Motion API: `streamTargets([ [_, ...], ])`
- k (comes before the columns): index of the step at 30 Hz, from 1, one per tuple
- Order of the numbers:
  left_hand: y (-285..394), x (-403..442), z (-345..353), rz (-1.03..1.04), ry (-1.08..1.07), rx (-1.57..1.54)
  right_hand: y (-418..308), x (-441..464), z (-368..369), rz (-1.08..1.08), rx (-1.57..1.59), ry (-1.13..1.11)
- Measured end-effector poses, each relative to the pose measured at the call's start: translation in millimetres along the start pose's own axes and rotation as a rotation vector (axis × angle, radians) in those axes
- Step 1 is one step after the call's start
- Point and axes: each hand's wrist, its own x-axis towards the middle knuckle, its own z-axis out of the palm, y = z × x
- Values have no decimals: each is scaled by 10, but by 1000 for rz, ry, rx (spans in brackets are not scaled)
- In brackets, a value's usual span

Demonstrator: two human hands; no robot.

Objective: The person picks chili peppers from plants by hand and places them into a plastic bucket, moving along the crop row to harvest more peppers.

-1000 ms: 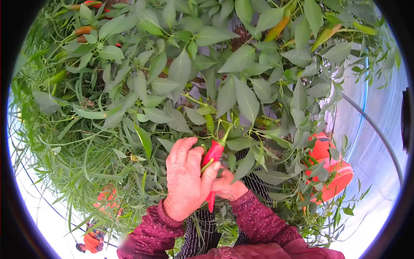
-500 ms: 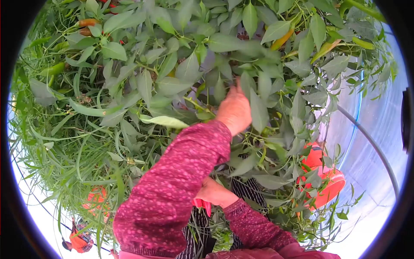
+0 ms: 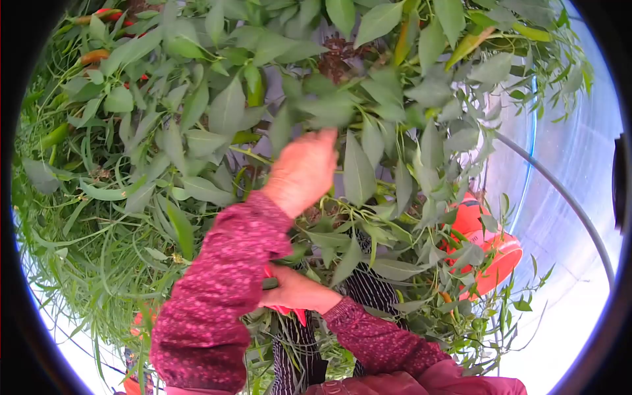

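Note:
My left hand (image 3: 304, 170) is among the leaves of a pepper plant (image 3: 359, 172), its fingers curled together and slightly blurred. Whatever they may grip is hidden. Lower down, in front of my legs, my right hand (image 3: 299, 291) is closed around several red chili peppers (image 3: 301, 316), whose tips stick out below the fingers. The left sleeve passes close beside the right hand and hides part of it. A green pepper (image 3: 255, 92) hangs in the foliage above and left of my left hand.
Red buckets (image 3: 497, 266) stand at the right behind leaves. A grey pipe (image 3: 559, 191) curves along plastic sheeting (image 3: 566, 145). Tall grass (image 3: 85, 283) fills the left. More peppers hang at top left, including an orange-brown one (image 3: 94, 57). A partly visible person (image 3: 131, 382) is at lower left.
My left hand has drawn back left and slightly down from deeper in the leaves. My right hand, still holding the red peppers, has moved a little left and up. The view has shifted.

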Motion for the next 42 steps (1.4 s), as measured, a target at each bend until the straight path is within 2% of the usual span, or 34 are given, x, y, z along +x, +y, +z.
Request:
streamTargets([
  [1,-51,0,-90,-32,44,-136,4,2,-7,1,3,3],
  [3,-141,60,-319,-178,105,-181,18,18,-13,-75,-4,24],
  [5,-229,257,-389,-75,419,-516,38,19,-53,-58,16,17],
  [6,-340,329,-571,-110,295,-306,39,16,-62,-40,36,15],
  [7,-406,384,-620,-126,262,-145,32,11,-57,-39,35,11],
  [9,-555,443,-588,-155,92,98,29,1,-42,-41,-9,14],
  [10,-556,446,-610,-160,93,98,27,-7,-37,-37,-10,10],
  [12,-563,439,-651,-99,3,393,11,-17,-32,-29,10,4],
  [15,-690,489,-651,-85,33,477,-9,-29,-31,7,-60,11],
  [20,-716,629,-683,-67,53,436,-14,-12,-40,-19,-36,24],
  [23,-560,502,-786,-247,-58,127,-28,-11,-52,3,4,8],
  [24,-537,481,-814,-249,-59,126,-30,-10,-54,6,15,16],
  [26,-513,449,-843,-305,-150,-72,-26,10,-60,12,3,13],
  [27,-538,437,-804,-307,-151,-73,-23,19,-61,15,-9,10],
  [29,-624,446,-663,-163,-8,117,-49,41,-66,13,-26,24],
  [30,-652,456,-592,-159,-7,115,-59,51,-69,13,-40,35],
  [32,-652,490,-482,-214,184,341,-27,72,-83,24,-34,33],
  [33,-666,519,-471,-211,186,340,-12,72,-81,38,-25,28],
  [35,-686,587,-475,-380,65,355,-44,30,-39,25,-1,32],
  [39,-608,709,-355,-315,165,241,-49,41,-7,-84,25,54],
  [41,-721,789,-177,-139,353,386,-239,-50,-16,-79,54,45],
  [42,-797,854,-129,-187,290,406,-230,-52,-12,-88,97,16],
])
